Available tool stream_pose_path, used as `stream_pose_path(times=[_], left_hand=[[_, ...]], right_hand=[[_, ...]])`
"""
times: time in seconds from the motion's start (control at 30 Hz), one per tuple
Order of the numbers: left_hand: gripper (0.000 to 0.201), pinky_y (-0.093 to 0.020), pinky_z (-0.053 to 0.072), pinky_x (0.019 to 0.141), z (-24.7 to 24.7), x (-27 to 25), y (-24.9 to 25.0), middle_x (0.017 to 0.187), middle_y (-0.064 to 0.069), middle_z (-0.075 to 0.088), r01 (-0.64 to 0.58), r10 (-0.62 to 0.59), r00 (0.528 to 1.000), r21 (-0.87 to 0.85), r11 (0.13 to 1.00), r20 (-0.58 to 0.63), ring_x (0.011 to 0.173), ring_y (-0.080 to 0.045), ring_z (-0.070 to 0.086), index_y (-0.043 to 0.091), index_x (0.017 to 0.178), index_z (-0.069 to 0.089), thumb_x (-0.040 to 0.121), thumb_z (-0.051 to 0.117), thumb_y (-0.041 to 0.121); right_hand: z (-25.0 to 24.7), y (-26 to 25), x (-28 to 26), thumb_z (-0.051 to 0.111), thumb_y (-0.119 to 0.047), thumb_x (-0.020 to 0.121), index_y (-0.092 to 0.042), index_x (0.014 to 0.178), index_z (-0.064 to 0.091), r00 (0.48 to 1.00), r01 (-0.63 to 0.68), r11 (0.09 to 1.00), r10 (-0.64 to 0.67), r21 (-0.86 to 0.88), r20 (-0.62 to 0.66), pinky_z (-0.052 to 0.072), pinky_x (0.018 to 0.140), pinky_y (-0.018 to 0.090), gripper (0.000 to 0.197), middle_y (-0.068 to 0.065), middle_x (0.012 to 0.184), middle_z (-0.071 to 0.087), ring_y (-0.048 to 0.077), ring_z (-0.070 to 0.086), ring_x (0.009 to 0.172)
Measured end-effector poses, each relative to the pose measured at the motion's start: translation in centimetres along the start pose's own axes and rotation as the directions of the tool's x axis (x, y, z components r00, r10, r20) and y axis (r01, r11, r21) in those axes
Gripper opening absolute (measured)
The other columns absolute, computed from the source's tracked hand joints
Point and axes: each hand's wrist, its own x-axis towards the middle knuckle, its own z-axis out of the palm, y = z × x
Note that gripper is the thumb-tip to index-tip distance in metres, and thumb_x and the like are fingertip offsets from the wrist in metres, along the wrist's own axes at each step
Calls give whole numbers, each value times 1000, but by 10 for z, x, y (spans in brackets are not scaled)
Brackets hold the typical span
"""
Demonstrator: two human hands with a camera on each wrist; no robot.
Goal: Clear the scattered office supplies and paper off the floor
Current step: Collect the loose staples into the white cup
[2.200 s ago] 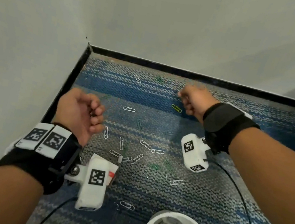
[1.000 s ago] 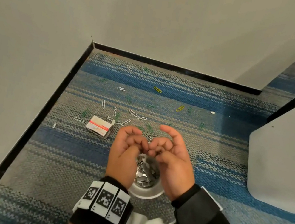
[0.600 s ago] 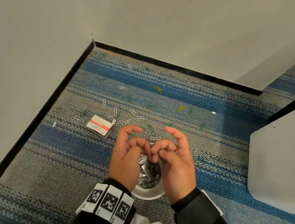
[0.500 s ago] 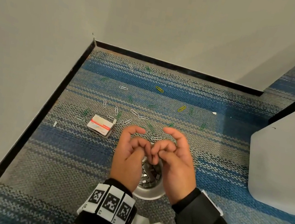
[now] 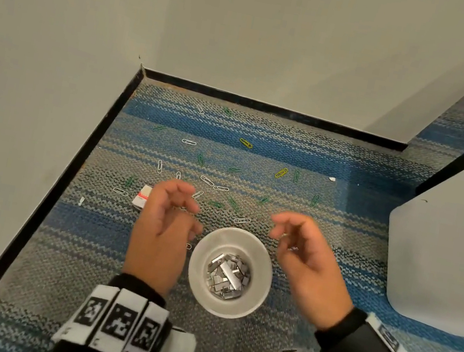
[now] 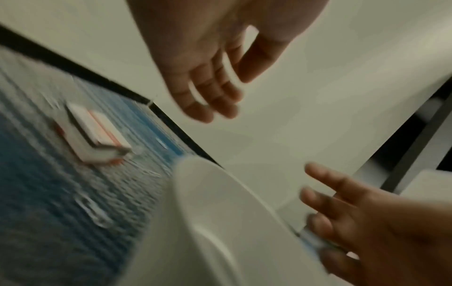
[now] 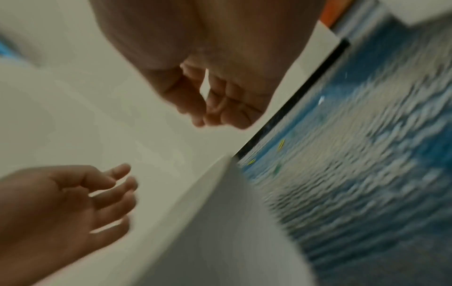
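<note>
A white cup stands on the striped carpet with several metal staple strips in its bottom. My left hand hovers just left of the cup rim, and my right hand just right of it. Both hands have loosely curled, spread fingers and hold nothing I can make out. Several white, green and yellow paper clips lie scattered beyond the cup. A small red-and-white staple box lies partly behind my left hand. The blurred left wrist view shows that box and the cup.
Two walls with a black baseboard form a corner behind the clips. A large white object stands on the carpet at the right. Small paper scraps lie on the carpet.
My hands were bunched together fingertip to fingertip over the cup. They have now parted to either side with fingers spread, baring the cup's contents.
</note>
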Motion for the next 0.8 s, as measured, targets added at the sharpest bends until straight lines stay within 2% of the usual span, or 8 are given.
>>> stream_pose_path(times=[0.1,0.17,0.23,0.3,0.47,0.67,0.73,0.8], left_hand=[[22,-36,43,70,-18,6,-12,76,4,53,136,-181,982,467,874,53,70,-22,52,31,92,49,92,41,10],[13,-35,43,79,-19,0,-21,84,1,57,206,-359,924,619,758,133,80,-21,56,26,97,50,97,37,26],[22,-39,45,90,-17,-7,-28,94,-2,62,281,-459,871,590,757,174,92,-24,59,28,93,52,97,33,37],[23,-49,47,92,-12,-12,-28,93,-3,63,373,-488,860,465,803,152,94,-26,60,30,88,55,96,34,37],[18,-59,51,82,0,-2,14,93,-4,64,414,-460,884,310,856,89,91,-30,62,35,89,59,83,42,34],[14,-47,50,69,24,50,127,77,-4,56,278,-294,952,159,947,90,71,-23,54,35,85,49,86,42,22],[11,-53,51,73,31,67,180,83,-4,57,207,-219,970,119,971,102,77,-22,55,31,86,49,80,43,26],[13,-55,51,82,40,81,234,92,-3,59,119,-130,980,81,990,148,88,-21,57,26,93,51,86,41,20]], right_hand=[[-14,13,-14,53,-7,62,-58,122,27,964,-34,933,125,-358,233,50,82,30,82,-16,117,44,3,48,105],[-7,20,-23,64,-15,65,-62,129,4,923,-7,913,162,-407,348,38,106,26,99,-15,135,33,-3,36,127],[7,27,-29,75,-26,63,-63,127,-6,922,9,913,151,-408,358,25,112,18,110,-15,141,26,-4,29,132],[20,33,-29,80,-30,59,-64,124,2,958,22,923,90,-384,271,28,108,16,107,-15,137,31,-4,34,127],[18,5,-13,83,-31,56,-58,117,23,989,19,949,28,-316,144,42,98,24,89,-18,125,45,-2,50,113],[-21,-104,55,82,-44,54,-51,113,21,994,59,949,-29,-309,102,48,96,33,85,-24,119,47,3,54,111],[-39,-153,80,82,-45,53,-50,111,24,995,89,950,-69,-298,76,48,94,29,82,-27,116,47,-4,53,107],[-58,-204,101,80,-49,49,-52,107,26,992,128,954,-125,-270,30,47,90,21,79,-29,113,48,-6,53,106]])
